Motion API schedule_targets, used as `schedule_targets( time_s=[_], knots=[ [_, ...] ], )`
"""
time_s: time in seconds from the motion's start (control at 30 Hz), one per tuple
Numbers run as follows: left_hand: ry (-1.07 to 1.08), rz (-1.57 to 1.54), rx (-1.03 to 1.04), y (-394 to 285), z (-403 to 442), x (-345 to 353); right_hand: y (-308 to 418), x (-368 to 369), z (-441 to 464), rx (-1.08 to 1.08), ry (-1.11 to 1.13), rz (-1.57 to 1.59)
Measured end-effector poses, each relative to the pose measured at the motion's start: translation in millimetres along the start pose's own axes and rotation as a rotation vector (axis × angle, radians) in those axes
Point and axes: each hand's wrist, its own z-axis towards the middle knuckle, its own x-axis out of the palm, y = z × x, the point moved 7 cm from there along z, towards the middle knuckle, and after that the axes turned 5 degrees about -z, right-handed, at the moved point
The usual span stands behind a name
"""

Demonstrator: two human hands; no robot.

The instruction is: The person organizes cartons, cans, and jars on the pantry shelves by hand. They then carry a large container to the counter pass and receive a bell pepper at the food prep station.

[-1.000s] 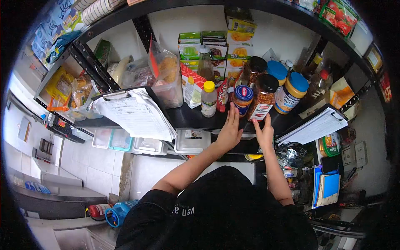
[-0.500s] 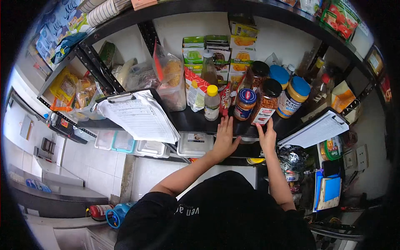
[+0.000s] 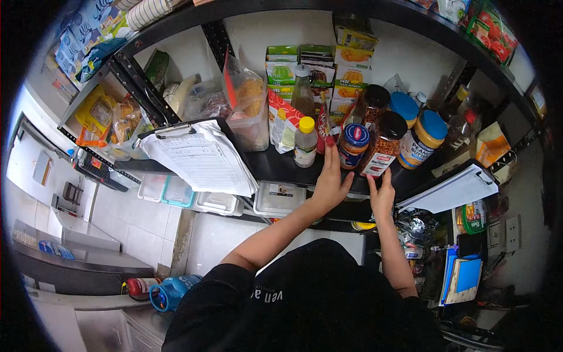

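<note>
My left hand (image 3: 332, 186) reaches onto the black shelf with its fingers stretched out. It lies along the left side of a small jar with a blue lid (image 3: 354, 145), its fingertips by a red packet (image 3: 323, 130). Left of it stands a yellow-capped bottle (image 3: 305, 144). The fingers of my right hand (image 3: 383, 196) are apart at the front base of a black-lidded red pepper flakes jar (image 3: 382, 146), seemingly touching it. Both jars stand upright, side by side. A peanut butter jar (image 3: 421, 141) with a blue lid is just to the right.
Boxes of gelatin mix (image 3: 281, 73) line the back. Clipboards hang at the shelf's front edge, one at left (image 3: 196, 158) and one at right (image 3: 451, 189). Plastic containers (image 3: 280, 198) sit below. A blue gas cylinder (image 3: 170, 293) and a fire extinguisher (image 3: 141, 287) are at lower left.
My left hand has moved forward from the shelf edge to the side of the small blue-lidded jar. My right hand stays by the pepper flakes jar. The view has shifted slightly.
</note>
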Motion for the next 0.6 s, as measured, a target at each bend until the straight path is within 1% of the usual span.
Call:
schedule_targets(
  time_s=[0.07,0.13,0.17,0.23,0.37,0.43,0.5,0.53,0.6],
  knots=[
    [0.016,0.013,-0.002,-3.9,-7.1,4.2,-0.5,-1.3,0.2,0.012,0.003,-0.005],
    [0.036,0.026,0.002,-5.6,-13.7,7.2,4.4,-0.9,0.9,0.002,0.078,0.03],
    [0.038,0.046,0.03,-5.1,-16.6,6.8,3.1,-1.1,1.2,0.006,0.074,0.032],
    [0.045,0.068,0.053,-4.6,-18.8,7.1,3.1,0.1,-1.0,-0.03,0.087,-0.079],
    [0.067,0.081,0.05,-7.3,-21.5,5.7,2.4,2.8,-2.7,-0.003,0.098,-0.077],
    [0.075,0.07,0.043,-9.0,-25.9,5.4,5.2,2.8,-4.0,-0.061,0.08,-0.168],
    [0.117,0.047,-0.035,-2.2,-33.8,8.6,9.6,0.5,-2.9,-0.062,0.088,-0.117],
    [0.117,0.051,-0.037,-1.2,-35.6,8.7,13.0,-1.2,-2.3,-0.064,0.097,-0.071],
    [0.09,0.082,0.04,-5.1,-38.5,6.8,13.9,-1.9,-2.3,-0.035,0.119,-0.068]
  ],
)
